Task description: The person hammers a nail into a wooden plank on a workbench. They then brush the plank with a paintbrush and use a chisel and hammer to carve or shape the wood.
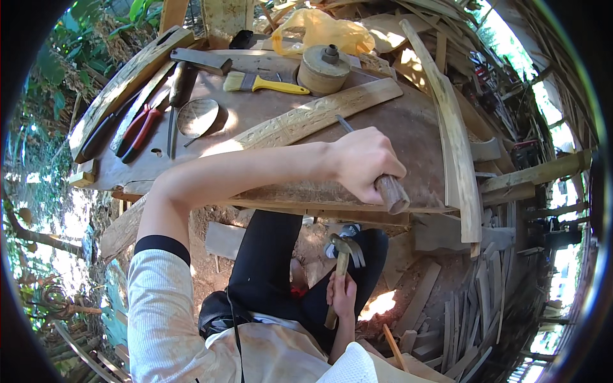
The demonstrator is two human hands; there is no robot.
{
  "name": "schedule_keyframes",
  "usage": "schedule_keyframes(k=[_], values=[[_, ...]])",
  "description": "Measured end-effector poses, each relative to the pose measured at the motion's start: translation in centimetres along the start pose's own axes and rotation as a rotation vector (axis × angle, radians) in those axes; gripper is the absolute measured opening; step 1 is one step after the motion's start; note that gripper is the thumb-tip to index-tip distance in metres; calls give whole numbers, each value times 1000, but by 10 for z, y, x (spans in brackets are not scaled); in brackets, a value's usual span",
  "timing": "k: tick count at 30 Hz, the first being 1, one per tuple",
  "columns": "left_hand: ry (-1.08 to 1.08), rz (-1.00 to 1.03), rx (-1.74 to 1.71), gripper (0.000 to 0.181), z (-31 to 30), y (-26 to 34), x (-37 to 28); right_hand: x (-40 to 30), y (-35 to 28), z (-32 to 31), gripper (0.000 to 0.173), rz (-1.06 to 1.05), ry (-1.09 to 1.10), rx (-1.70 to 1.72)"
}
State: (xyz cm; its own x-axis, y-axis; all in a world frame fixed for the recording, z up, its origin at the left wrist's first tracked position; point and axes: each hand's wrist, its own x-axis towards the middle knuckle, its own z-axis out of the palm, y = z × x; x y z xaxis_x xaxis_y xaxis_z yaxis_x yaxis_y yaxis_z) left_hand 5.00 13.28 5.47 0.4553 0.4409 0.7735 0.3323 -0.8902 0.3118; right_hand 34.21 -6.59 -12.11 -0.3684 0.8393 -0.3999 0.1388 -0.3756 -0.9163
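Observation:
My left hand (368, 163) is closed around the wooden handle (393, 195) of a narrow metal tool, likely a chisel. Its metal shaft (344, 123) slants up to the edge of a carved wooden board (306, 115), which lies diagonally on the worktable (412, 158). Whether the tip touches the board is hard to tell. Lower down, near my right thigh, my right hand (342, 292) holds a claw hammer (343, 258) by its wooden handle, head upward.
On the table lie red-handled pliers (139, 134), a file-like tool (175, 105), a round dish (197, 118), a yellow-handled brush (266, 85) and a round wooden block (323, 72). A long wooden piece (455, 139) overhangs the right side. Wood strips (471, 316) cover the ground at lower right.

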Motion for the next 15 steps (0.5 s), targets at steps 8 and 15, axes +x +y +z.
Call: schedule_keyframes(k=[8, 15], values=[[15, -67, -23, 19, -2, 4, 7, -36, -47, -10, 70, -275, 22, 32], [87, -146, -3, 17, -4, 4, 3, -37, -161, 12, 68, -901, 285, 68]])
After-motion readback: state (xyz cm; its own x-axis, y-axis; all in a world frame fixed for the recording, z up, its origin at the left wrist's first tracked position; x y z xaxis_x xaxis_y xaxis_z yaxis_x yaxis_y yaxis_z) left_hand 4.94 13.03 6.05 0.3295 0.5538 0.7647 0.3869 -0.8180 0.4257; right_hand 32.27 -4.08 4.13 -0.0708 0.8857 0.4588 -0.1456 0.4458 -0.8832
